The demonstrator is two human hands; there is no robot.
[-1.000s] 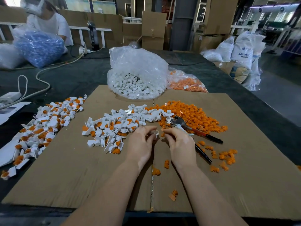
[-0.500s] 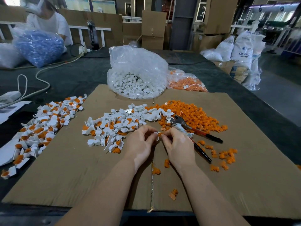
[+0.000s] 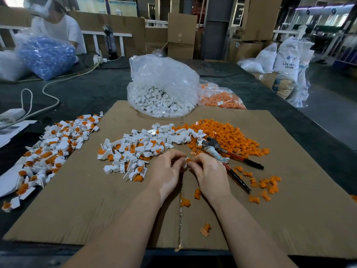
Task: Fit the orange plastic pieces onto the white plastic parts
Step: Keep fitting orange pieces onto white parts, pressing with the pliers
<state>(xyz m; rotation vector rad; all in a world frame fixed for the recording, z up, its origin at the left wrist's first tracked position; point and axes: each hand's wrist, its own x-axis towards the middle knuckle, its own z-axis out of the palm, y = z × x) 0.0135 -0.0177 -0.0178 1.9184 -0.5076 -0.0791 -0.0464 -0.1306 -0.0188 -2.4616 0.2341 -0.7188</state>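
From the head camera, both hands meet over the middle of a flat cardboard sheet [image 3: 96,206] that lies on a dark table [image 3: 92,91]. The left hand [image 3: 166,171] and the right hand [image 3: 209,172] each have a curled grip, fingertips pinching a single white plastic part [image 3: 185,161] between them, with an orange piece [image 3: 189,161] showing at its end; how far it is seated cannot be told. Just beyond the hands lies a heap of white parts [image 3: 146,144], many with orange in them, and to its right a pile of loose orange pieces [image 3: 228,136]. Red-handled pliers [image 3: 231,157] rest on the edge of that pile, just beside the right hand. A few stray orange pieces [image 3: 268,184] sit on the cardboard to the right. To the far left a second heap of white-and-orange parts [image 3: 54,147] spreads off the cardboard onto the table. Behind, a clear bag of white parts [image 3: 162,89] stands next to a bag of orange pieces [image 3: 220,97]. Across the table another person [image 3: 58,26] sits behind a bag of blue pieces [image 3: 46,55].
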